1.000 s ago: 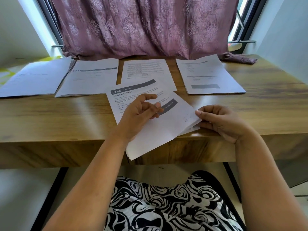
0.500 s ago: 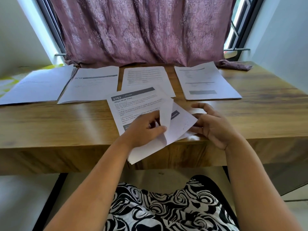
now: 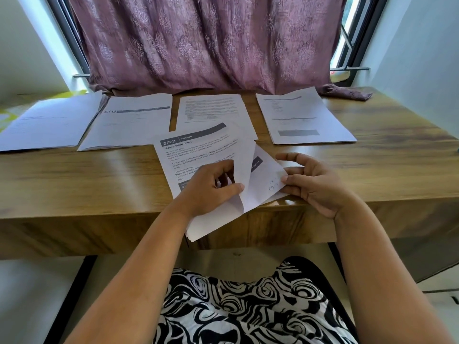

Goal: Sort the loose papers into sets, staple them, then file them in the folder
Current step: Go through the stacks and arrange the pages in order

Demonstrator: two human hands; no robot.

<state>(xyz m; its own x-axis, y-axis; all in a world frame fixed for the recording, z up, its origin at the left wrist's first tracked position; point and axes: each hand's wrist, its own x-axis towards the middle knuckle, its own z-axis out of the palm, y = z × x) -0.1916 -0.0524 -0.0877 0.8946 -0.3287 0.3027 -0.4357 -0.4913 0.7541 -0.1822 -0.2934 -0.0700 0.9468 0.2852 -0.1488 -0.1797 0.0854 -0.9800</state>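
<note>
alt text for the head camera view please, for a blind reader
A person's left hand pinches and lifts a curled sheet off a loose paper stack at a wooden desk's near edge, while the right hand holds the stack's right corner. Four paper piles lie in a row behind, before a mauve curtain.

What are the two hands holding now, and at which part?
The left hand pinches the top sheet at its lifted, curled edge. The right hand holds the paper stack at its right corner.
</note>
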